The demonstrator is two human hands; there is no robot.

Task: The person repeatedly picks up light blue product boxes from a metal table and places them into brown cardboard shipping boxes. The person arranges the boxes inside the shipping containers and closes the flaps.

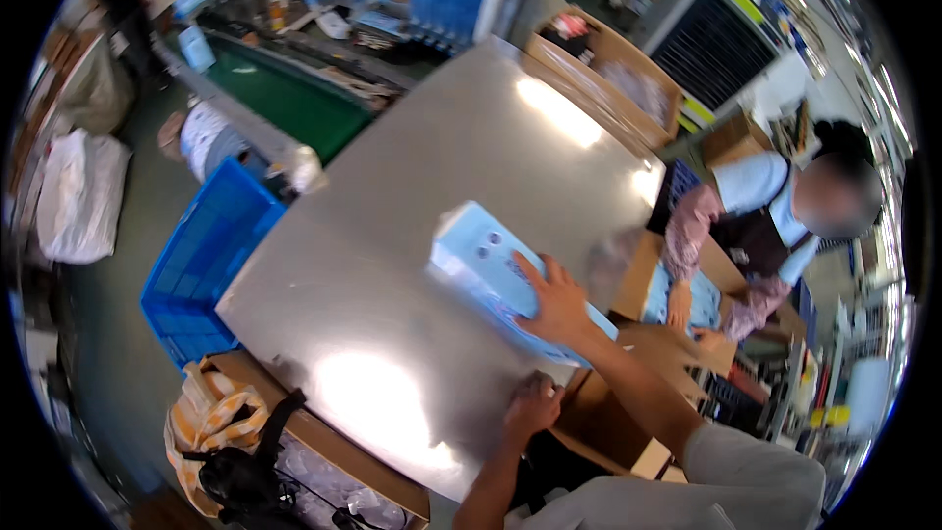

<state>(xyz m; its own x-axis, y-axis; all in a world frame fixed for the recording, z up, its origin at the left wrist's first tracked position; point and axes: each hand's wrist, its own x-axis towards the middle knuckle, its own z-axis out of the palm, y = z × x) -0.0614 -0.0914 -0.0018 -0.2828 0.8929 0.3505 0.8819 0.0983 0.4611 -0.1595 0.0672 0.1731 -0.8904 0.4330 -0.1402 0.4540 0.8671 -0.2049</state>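
A long light blue pack (491,260) with dark blue marks and a white end lies aslant over the steel tabletop, slightly blurred. My right hand (561,306) reaches across its upper face, fingers toward the far edge and thumb toward the near side, gripping it. Just below the pack's near end, at the table edge, my left hand (533,404) is closed with its fingers curled. The inside of that hand is hidden. Beside my right forearm is an opened cardboard box (613,417) with raised flaps.
A co-worker (756,226) at the right reaches into a carton holding light blue packs (695,302). A blue crate (201,265) stands left of the steel table (422,167). An open carton (348,456) of clear plastic is nearest left; another carton (608,69) borders the far edge.
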